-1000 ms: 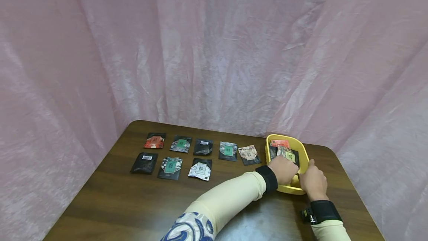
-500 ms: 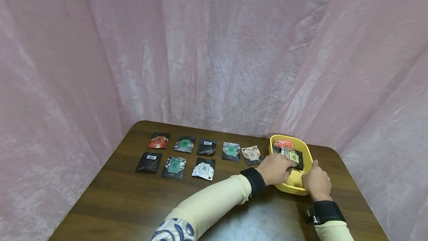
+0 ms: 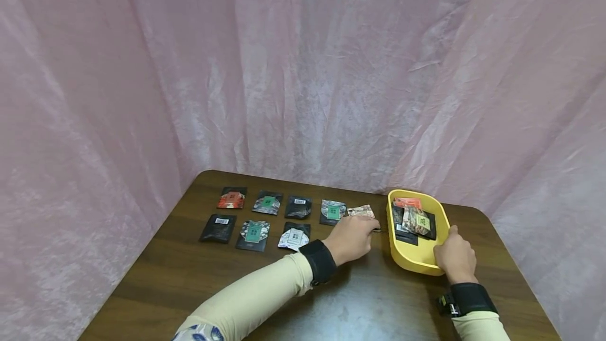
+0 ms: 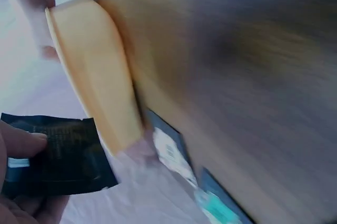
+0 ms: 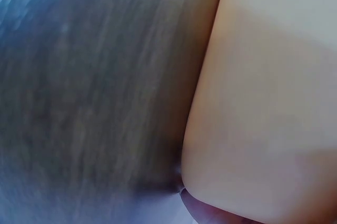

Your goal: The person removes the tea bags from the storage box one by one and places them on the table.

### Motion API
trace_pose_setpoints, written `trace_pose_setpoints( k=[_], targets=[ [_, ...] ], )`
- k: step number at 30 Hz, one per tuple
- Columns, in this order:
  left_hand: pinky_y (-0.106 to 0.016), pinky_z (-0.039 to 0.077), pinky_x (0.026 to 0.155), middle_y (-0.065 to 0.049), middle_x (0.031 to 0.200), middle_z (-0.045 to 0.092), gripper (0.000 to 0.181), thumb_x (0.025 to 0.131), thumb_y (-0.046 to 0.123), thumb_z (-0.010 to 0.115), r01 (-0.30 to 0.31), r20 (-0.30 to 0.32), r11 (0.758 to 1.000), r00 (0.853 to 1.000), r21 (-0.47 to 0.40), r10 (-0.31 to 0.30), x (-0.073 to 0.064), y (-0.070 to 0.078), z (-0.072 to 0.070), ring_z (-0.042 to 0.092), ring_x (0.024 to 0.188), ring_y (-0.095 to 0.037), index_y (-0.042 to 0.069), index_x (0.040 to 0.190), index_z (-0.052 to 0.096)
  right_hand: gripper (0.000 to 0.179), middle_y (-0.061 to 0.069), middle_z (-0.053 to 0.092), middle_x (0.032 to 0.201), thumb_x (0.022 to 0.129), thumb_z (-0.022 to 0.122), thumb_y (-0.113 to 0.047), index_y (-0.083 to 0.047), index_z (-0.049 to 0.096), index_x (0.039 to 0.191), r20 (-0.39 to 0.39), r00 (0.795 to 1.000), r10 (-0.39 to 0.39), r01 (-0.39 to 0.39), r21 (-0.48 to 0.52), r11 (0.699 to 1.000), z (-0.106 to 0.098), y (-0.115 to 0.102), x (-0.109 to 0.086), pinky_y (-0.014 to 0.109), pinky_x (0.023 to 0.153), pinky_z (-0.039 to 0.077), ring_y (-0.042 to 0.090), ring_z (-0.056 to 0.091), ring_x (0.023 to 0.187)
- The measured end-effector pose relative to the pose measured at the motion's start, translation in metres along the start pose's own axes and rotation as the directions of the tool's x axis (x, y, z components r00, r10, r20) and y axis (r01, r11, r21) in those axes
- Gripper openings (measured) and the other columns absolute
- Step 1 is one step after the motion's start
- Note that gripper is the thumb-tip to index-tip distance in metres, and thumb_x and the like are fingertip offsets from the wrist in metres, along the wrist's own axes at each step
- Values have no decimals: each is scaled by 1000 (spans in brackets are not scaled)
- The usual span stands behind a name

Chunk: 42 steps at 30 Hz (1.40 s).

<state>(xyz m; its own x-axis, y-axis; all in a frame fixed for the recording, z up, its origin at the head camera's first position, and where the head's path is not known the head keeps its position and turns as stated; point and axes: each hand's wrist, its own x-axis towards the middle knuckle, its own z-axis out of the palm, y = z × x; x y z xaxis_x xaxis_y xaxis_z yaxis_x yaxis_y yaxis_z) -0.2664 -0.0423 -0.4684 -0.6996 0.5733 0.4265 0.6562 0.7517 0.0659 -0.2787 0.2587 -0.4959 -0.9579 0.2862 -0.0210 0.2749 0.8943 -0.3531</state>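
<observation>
My left hand is over the table, left of the yellow plastic basket. Between thumb and fingers it pinches a small black sachet, best seen in the left wrist view with printed text facing up; in the head view the hand hides most of it. My right hand grips the basket's right rim. In the right wrist view the basket wall fills the right side, with a finger at its lower edge. Inside the basket lie several sachets, a patterned one with a yellow-green label on top.
Several sachets lie in two rows on the brown wooden table. A beige patterned sachet is just beyond my left hand, partly covered by it. Next to it lies one with a green label. A pink curtain hangs behind the table.
My left hand has come out of the basket and moved left with a black sachet in its fingers. The right hand stays on the basket rim.
</observation>
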Motion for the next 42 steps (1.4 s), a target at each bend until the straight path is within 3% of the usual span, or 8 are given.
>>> trace_pose_setpoints(
  k=[4,9,16,21,28,34,36,42],
  targets=[
    [-25,57,65,5,94,78,22,99,9,63,33,69,999,997,7,-33,-21,-16,0,74,78,-10,18,116,74,84,49,54,134,95,56,-14,15,16,163,17,1000,17,-17,8,1000,-2,4,1,61,80,52,57,63,103],
    [-31,58,61,1,89,78,24,95,14,73,53,182,993,981,104,-71,-41,-24,2,74,74,-16,16,119,70,84,49,53,134,95,56,-14,14,15,163,27,999,34,-34,11,999,-4,5,1,59,79,51,55,63,101],
    [-32,57,57,0,87,77,23,94,20,79,73,284,983,951,167,-119,-53,-22,4,74,73,-16,17,114,68,84,48,54,133,95,55,-13,16,14,162,23,999,40,-41,11,999,-2,8,3,56,77,51,50,62,96],
    [-32,61,65,0,94,79,17,93,18,79,73,317,982,940,172,-125,-58,-25,10,77,83,-16,18,109,72,85,48,55,132,95,57,-14,15,14,163,27,999,41,-42,24,999,-1,7,2,56,77,51,50,61,94],
    [-33,63,79,-3,108,78,24,92,22,81,83,459,991,880,108,-124,-63,-34,9,75,99,-16,16,116,76,85,47,52,136,95,57,-13,14,14,163,30,998,57,-57,26,998,-1,2,3,56,80,51,49,60,94],
    [-34,61,97,-8,131,72,43,95,27,76,122,565,992,817,30,-117,-64,-40,-2,71,119,-20,12,135,70,86,48,53,135,94,58,-13,15,13,163,34,999,43,-43,24,999,-2,0,3,57,79,51,51,61,94],
    [-35,60,100,-10,137,70,47,97,31,75,133,581,991,805,16,-118,-64,-41,-4,70,124,-22,12,140,67,86,48,53,135,95,57,-13,15,14,163,32,998,44,-45,23,999,-2,-1,3,57,79,52,51,62,95],
    [-40,60,97,-7,127,72,48,97,40,75,116,555,991,822,59,-130,-66,-40,-2,70,117,-21,13,137,69,85,48,54,134,95,57,-12,14,14,163,30,999,46,-47,27,999,0,-2,1,58,80,51,51,62,95]
  ],
)
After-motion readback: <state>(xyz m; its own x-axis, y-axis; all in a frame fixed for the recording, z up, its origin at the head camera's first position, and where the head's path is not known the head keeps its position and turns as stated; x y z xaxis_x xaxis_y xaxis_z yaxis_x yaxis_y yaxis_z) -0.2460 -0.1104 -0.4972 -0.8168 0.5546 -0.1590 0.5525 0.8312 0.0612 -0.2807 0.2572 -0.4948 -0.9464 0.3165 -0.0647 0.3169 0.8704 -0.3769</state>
